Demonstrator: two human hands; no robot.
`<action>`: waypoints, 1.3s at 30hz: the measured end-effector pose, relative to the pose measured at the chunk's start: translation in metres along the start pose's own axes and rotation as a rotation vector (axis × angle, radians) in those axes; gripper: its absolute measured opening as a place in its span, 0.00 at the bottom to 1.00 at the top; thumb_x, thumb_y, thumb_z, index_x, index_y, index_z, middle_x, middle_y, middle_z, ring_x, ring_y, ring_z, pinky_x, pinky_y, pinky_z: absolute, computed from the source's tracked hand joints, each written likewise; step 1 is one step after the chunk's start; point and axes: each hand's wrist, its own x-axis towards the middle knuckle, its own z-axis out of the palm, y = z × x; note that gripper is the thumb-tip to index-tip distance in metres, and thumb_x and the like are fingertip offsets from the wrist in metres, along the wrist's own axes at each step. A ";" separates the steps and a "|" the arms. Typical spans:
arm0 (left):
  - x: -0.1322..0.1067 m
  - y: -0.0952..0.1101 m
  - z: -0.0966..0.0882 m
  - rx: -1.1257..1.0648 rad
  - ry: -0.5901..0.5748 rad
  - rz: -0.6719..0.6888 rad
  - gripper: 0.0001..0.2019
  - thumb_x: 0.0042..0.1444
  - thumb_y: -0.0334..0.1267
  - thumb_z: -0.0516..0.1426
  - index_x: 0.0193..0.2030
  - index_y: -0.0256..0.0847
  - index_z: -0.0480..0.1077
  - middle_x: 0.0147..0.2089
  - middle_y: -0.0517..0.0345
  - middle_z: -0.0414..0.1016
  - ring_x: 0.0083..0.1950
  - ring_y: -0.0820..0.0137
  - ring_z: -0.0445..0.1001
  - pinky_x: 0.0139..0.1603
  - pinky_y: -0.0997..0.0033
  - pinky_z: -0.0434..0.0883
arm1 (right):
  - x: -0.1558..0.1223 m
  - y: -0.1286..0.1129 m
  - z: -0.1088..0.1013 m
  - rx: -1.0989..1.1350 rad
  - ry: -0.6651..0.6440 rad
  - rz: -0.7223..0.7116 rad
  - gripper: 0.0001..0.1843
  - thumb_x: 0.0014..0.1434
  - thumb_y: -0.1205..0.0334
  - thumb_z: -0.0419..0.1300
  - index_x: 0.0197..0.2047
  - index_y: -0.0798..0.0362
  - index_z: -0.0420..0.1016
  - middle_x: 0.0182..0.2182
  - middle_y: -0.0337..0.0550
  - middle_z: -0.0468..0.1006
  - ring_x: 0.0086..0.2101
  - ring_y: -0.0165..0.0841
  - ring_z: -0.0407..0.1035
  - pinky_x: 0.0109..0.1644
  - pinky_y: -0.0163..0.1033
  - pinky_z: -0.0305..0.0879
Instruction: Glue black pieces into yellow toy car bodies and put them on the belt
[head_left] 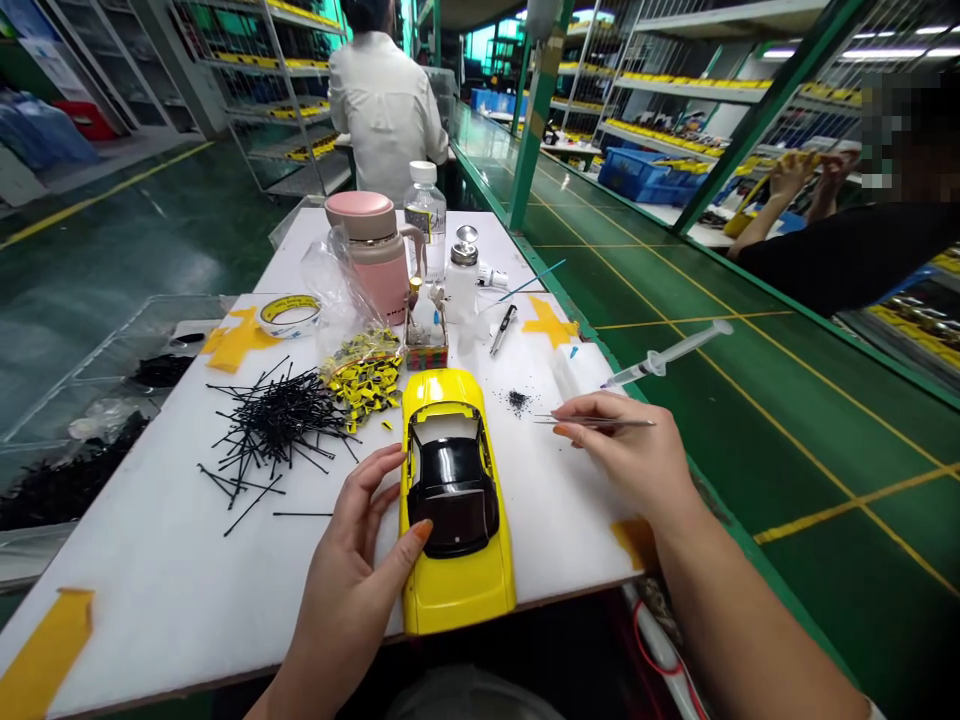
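A yellow model car (pixel 457 590) with a glossy black roof lies on the white work board (pixel 150 590), its front toward me. My left hand (pixel 352 570) holds its side, with the thumb tip on the body beside the roof. My right hand (pixel 622 450) pinches slim steel tweezers (pixel 592 422) just right of the car, and their tips point left. Nothing shows between the tips. A small heap of black granules (pixel 517 400) lies beyond the tweezers. A loose pile of thin black rods (pixel 277 425) lies left of the car, near a plastic bag of yellow-and-black pieces (pixel 364 385).
A syringe (pixel 667 355) rests at the board's right edge. Beyond stand a pink flask (pixel 371 250), a water bottle (pixel 425 210) and a pump dispenser (pixel 463 280). A transparent bin (pixel 75 470) sits left. A co-worker in white (pixel 386 110) and another person's hands (pixel 799 175) work farther away.
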 end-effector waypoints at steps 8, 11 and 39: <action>-0.005 0.001 0.001 -0.014 0.092 -0.035 0.21 0.62 0.46 0.64 0.61 0.56 0.69 0.72 0.58 0.65 0.71 0.59 0.68 0.72 0.58 0.69 | 0.009 0.013 0.025 -0.062 0.006 -0.031 0.05 0.57 0.61 0.68 0.33 0.52 0.83 0.31 0.42 0.83 0.24 0.32 0.75 0.28 0.36 0.70; -0.005 0.003 0.001 -0.002 0.112 -0.034 0.20 0.61 0.47 0.64 0.59 0.56 0.70 0.71 0.56 0.67 0.69 0.56 0.70 0.71 0.54 0.71 | 0.008 0.014 0.027 -0.104 0.013 -0.031 0.04 0.58 0.61 0.68 0.33 0.51 0.84 0.31 0.42 0.84 0.26 0.33 0.76 0.30 0.37 0.72; -0.006 0.003 -0.001 0.032 0.111 -0.018 0.21 0.61 0.45 0.65 0.60 0.55 0.70 0.68 0.55 0.71 0.67 0.61 0.73 0.68 0.63 0.72 | 0.005 0.021 0.025 -0.112 -0.008 -0.055 0.03 0.59 0.64 0.68 0.35 0.50 0.85 0.32 0.39 0.83 0.27 0.32 0.76 0.33 0.36 0.72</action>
